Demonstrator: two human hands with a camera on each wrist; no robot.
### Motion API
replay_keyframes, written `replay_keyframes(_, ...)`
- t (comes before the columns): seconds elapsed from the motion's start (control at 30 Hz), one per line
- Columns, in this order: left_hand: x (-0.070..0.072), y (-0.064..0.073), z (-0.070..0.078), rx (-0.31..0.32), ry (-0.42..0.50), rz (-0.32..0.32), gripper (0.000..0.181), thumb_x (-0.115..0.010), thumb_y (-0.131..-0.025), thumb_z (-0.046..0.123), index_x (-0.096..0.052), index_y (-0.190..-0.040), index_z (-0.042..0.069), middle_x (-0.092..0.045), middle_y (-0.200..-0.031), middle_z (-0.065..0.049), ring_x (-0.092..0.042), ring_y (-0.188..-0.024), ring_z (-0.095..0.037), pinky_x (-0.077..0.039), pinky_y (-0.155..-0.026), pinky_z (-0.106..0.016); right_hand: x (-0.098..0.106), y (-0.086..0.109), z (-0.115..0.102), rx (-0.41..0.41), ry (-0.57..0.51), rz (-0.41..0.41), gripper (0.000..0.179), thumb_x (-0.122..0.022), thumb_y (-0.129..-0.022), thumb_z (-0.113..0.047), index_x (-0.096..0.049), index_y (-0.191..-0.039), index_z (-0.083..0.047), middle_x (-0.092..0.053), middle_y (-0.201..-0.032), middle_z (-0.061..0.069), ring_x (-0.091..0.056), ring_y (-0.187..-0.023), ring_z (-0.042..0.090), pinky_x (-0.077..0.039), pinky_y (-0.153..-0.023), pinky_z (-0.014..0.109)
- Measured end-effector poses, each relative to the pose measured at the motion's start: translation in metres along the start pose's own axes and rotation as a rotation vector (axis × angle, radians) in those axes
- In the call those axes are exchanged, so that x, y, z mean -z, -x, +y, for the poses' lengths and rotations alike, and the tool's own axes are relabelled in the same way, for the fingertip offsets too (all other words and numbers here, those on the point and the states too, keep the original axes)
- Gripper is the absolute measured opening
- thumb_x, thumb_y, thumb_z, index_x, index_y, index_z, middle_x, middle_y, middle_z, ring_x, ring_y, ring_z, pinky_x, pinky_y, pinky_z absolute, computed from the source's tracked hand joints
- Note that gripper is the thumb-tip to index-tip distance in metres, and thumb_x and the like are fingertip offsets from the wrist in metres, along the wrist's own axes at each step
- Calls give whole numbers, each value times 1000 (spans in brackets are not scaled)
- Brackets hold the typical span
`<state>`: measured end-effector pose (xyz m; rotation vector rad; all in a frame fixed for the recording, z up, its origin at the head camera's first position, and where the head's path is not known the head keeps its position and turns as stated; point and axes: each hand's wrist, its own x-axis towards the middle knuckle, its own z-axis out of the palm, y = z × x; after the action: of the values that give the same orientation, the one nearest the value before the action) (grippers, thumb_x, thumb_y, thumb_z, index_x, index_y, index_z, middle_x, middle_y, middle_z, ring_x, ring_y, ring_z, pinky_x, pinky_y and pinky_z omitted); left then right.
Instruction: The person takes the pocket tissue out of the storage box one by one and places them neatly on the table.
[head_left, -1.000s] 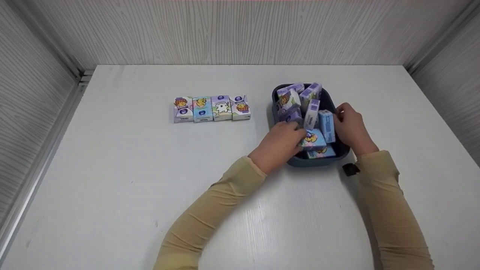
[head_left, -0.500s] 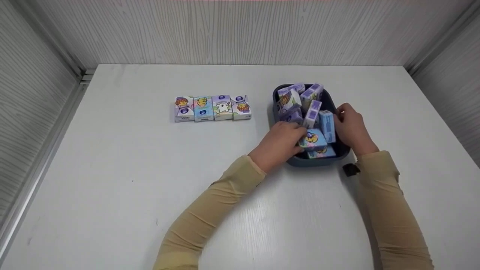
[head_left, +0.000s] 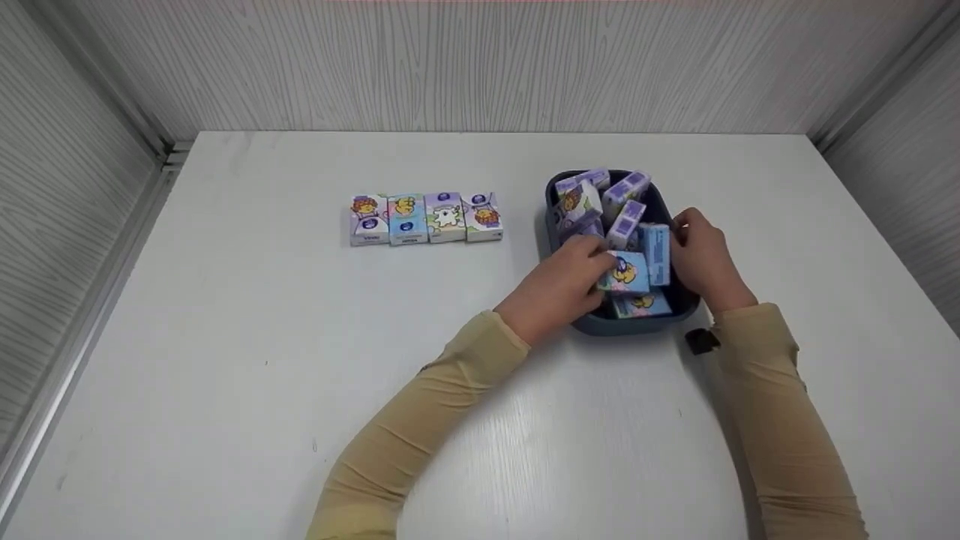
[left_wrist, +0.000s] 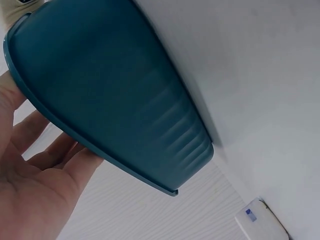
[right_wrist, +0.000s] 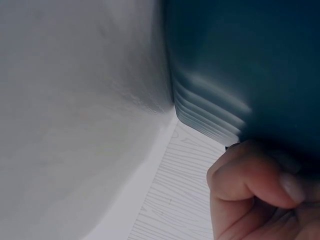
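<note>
Head view: the left hand (head_left: 559, 289) reaches over the left rim of a dark teal plastic bin (head_left: 628, 327). Its fingers and thumb pinch the left end of a light-blue tissue pack (head_left: 626, 273) printed with a yellow chick. Held pack is inside the bin, toward the near end, slightly tilted and partly above a second blue chick pack (head_left: 643, 304). Thumb contact is partly hidden.

Right hand (head_left: 705, 259) grips the bin's right rim; fingers curl over the edge, tips not visible from above. Right wrist view: bent fingers close against the outer wall.

Just inside that rim, a blue pack (head_left: 657, 255) stands on edge beside the held one. Purple-and-white packs (head_left: 626, 193) lie jumbled at assorted angles in the far half of the bin.

Left of the bin, well apart from it, a row of four packs (head_left: 445, 217) lies flat on the white table (head_left: 225, 337), side by side: lion print, blue chick print, white animal on lilac, lion print.

Both forearms wear tan sleeves (head_left: 420, 420). A small black object (head_left: 703, 341) sits at the right cuff.
</note>
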<state>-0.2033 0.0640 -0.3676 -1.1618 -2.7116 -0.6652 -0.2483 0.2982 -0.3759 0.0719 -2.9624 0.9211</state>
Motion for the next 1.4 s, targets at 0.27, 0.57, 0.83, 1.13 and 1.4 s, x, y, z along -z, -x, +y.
replay_keyframes(0.27,1,2,-1,-19,15,23,33,-64,-90,12,-60,-123,6,-49,-125,-9,-43,-115,-19,-37,-98,-26,-1,-1,2,6,3,14,27,-39,-100,-16,-43,-114,7,-57,-105,29,-53,-91,36,-42,-81,51)
replay_keyframes(0.57,4,3,-1,-40,-6,59,31,-65,-88,11,-60,-118,7,-49,-124,-9,-46,-111,-19,-42,-92,-27,-1,-1,1,2,6,9,27,-39,-101,-16,-43,-113,7,-54,-97,24,-50,-85,33,-42,-76,48)
replay_keyframes(0.83,14,6,-4,-31,62,113,34,-66,-85,8,-60,-118,8,-48,-117,-7,-48,-102,-16,-42,-86,-25,-1,-1,2,26,17,17,24,-40,-100,-13,-43,-112,8,-53,-94,23,-48,-82,33,-40,-73,46)
replay_keyframes(1.13,29,8,-6,12,97,174,33,-63,-86,10,-59,-118,8,-48,-118,-7,-48,-102,-15,-42,-87,-23,0,-1,1,-5,-5,-5,27,-40,-101,-17,-43,-113,6,-51,-94,20,-48,-84,31,-40,-73,44)
replay_keyframes(1.4,42,12,-14,94,74,299,34,-66,-85,9,-60,-117,5,-49,-115,-9,-49,-98,-18,-43,-85,-25,0,-1,0,20,-3,16,25,-40,-101,-16,-44,-111,7,-51,-91,20,-48,-82,31,-40,-71,44)
